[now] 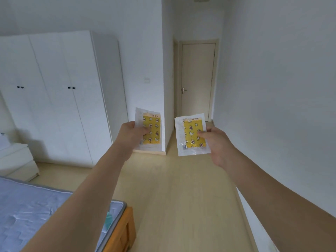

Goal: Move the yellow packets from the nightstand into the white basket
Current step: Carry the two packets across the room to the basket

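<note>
Head view: carry step as I read it, my left hand [133, 132] pinches one yellow packet [151, 132] by its left edge, my right hand [213, 140] pinches the other yellow packet [192, 136] by its right edge, both held upright side by side, apart, in front of the closed door [197, 79]. White basket not in view, so next I need to find it and drop both in; white nightstand [16, 160] sits far left of the door, well apart from both packets.

A pale wooden floor [174, 188] carries the room. On it stand a white wardrobe [60, 95], a white nightstand [16, 160] and a wooden-framed bed [125, 231].
</note>
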Demonstrator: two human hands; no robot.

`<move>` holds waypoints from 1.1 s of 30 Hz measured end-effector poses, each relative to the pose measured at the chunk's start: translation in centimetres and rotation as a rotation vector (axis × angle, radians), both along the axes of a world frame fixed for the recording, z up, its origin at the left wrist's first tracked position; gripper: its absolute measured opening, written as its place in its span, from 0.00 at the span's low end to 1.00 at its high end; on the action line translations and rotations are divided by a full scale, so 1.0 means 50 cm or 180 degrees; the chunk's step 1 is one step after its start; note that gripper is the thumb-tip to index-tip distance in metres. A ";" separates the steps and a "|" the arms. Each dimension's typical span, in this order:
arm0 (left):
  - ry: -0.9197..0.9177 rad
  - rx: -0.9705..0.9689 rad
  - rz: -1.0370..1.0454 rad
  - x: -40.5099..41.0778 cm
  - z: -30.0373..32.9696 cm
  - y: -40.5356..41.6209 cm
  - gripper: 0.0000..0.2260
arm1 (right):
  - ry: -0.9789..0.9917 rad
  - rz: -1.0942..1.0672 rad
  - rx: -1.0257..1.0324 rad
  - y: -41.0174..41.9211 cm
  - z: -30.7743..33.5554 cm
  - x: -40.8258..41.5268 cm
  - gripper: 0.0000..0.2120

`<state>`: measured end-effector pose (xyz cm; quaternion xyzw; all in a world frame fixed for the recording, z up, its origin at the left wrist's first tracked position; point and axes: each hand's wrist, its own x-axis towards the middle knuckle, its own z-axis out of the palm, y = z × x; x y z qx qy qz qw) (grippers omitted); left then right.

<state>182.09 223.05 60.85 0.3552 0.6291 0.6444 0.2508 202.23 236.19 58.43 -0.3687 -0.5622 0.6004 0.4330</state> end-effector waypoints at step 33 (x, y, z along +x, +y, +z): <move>-0.0387 0.0301 0.1775 -1.266 -0.121 0.895 0.09 | -0.0109 0.1875 -0.0065 1.045 -0.047 -1.444 0.09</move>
